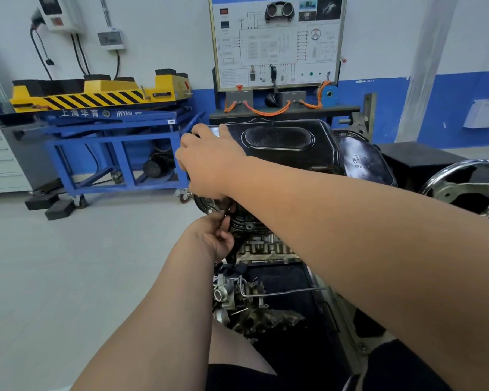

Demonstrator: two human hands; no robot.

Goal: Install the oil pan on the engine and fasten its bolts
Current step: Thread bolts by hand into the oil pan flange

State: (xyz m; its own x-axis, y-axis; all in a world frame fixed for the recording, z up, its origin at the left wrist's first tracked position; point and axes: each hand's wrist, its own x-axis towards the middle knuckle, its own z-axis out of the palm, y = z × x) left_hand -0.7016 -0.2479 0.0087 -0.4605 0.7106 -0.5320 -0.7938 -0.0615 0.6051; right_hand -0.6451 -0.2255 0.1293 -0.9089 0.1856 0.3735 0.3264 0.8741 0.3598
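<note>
The black oil pan (283, 145) sits on top of the upturned engine (254, 227), its flat bottom facing up. My right hand (209, 162) reaches across and grips the pan's left end, fingers curled over its edge. Lower down, my left hand (219, 238) pinches a small bolt (225, 216) at the pan's left flange, beside the round black cover. The flange under my right hand is hidden.
A chrome handwheel (463, 187) of the engine stand is at the right. A blue lift cart (119, 131) with a yellow striped platform stands at the left. A wiring display board (277, 43) is behind the engine. Black blocks (58, 208) lie on the floor.
</note>
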